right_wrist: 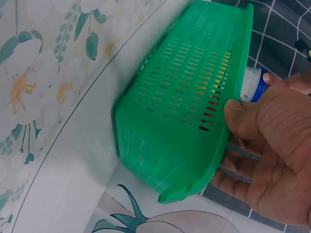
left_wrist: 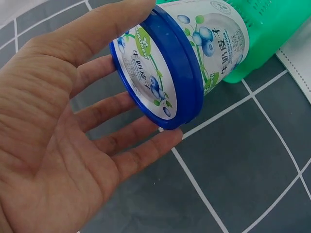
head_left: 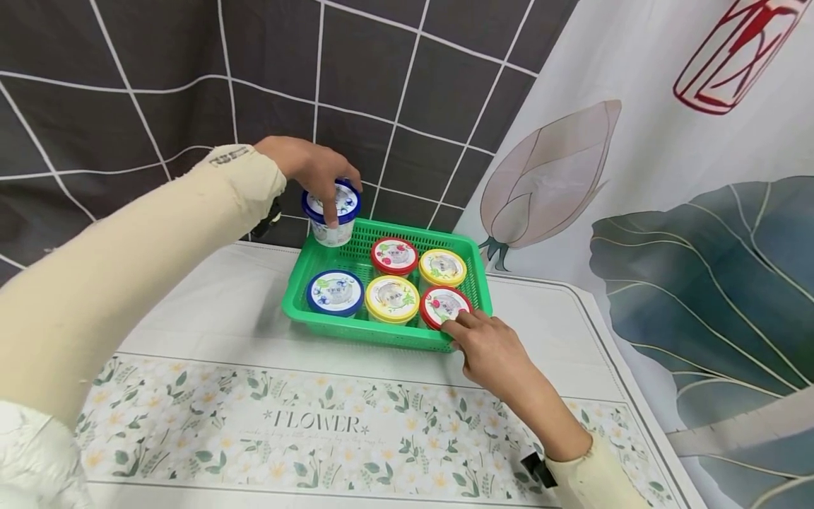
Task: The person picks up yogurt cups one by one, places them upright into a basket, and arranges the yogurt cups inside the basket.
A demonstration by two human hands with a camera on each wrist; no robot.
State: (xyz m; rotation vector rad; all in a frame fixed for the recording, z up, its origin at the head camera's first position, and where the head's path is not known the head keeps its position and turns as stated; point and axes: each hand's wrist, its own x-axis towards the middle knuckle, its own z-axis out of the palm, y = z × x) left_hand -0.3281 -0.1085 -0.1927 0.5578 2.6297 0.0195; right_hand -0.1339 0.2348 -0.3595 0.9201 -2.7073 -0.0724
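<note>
My left hand [head_left: 318, 170] grips a tub with a blue lid [head_left: 340, 230] by its lid, thumb on one side and fingers on the other. The tub overlaps the back left corner of a green plastic basket [head_left: 381, 338] and has blueberries printed on it. My right hand [head_left: 499, 353] holds the basket's front right rim, its thumb on the outer wall. Its fingers reach over the rim beside a tub with a red lid [head_left: 444, 305]. Also inside the basket stand another blue-lidded tub [head_left: 335, 292], a yellow-lidded tub [head_left: 392, 298], and more with red and yellow lids.
The basket sits on a white table cover [head_left: 210, 304] with a floral band [head_left: 254, 431]. Directly behind it hangs a dark cloth [head_left: 267, 49] with white grid lines. To the right is a pale curtain [head_left: 559, 233] with plant drawings.
</note>
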